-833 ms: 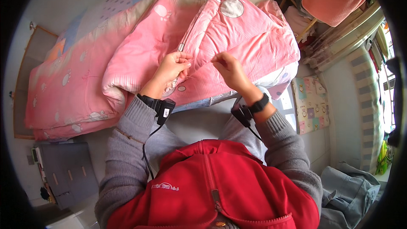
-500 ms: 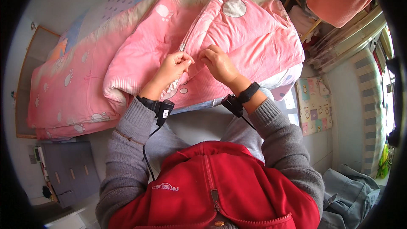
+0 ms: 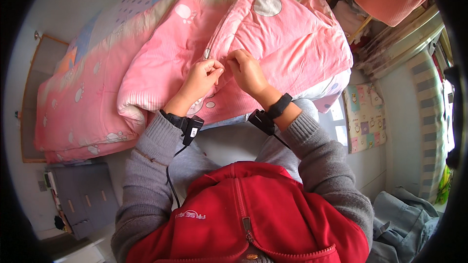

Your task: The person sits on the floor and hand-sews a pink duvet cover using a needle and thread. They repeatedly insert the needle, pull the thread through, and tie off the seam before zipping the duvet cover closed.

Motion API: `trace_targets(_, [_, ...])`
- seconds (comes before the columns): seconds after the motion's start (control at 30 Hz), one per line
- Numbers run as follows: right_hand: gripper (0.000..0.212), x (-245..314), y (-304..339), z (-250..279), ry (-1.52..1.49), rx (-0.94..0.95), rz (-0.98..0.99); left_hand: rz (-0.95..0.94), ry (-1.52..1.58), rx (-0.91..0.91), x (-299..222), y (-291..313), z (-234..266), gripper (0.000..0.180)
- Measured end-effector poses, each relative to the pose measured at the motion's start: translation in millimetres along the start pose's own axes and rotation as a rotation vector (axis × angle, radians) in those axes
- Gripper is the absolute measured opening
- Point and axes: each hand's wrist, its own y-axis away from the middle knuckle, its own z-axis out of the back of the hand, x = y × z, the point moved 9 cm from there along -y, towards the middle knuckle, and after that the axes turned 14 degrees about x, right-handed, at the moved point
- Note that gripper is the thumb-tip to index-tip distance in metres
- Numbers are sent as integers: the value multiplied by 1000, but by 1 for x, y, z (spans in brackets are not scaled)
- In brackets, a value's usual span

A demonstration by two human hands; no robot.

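Pink quilt [image 3: 163, 65]: in the head view it spreads in rumpled folds from nine to two o'clock. Toward eleven, the left hand [image 3: 199, 79] has thumb and fingertips closed together; toward twelve, the right hand [image 3: 248, 74] curls its fingers — whether either grips anything cannot be told. The quilt looks soft, bulky and floppy, hardly fragile — probably best pinched along its raised edge [image 3: 225, 22], one o'clock from the left hand.

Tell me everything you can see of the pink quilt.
The pink quilt looks like soft, padded fabric with fine ribbing and white paw prints. It lies rumpled over pale bedding, one part folded over on the right. The left hand and right hand are at its near middle; whether they touch it is hard to tell.
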Motion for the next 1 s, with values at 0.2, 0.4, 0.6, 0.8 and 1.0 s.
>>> trace_targets(0.2, [4, 17, -1, -4, 94, 197, 238, 96, 265, 15, 16, -3, 12, 7])
trace_targets(0.4, [3, -3, 2, -4, -210, 76, -20, 69, 45, 10, 9, -7, 2, 7])
trace_targets(0.6, [8, -11, 1, -10, -166, -62, -118, -11, -189, -24, -2, -3, 0, 6])
trace_targets(0.8, [9, -38, 2, -22, -512, -20, -278, 77, 92, 6, 19, -8, 6, 7])
trace_targets(1.0, [10, -55, 14, -17, -1016, -151, -284, 260, 487, -40, 43, 5, 15, 5])
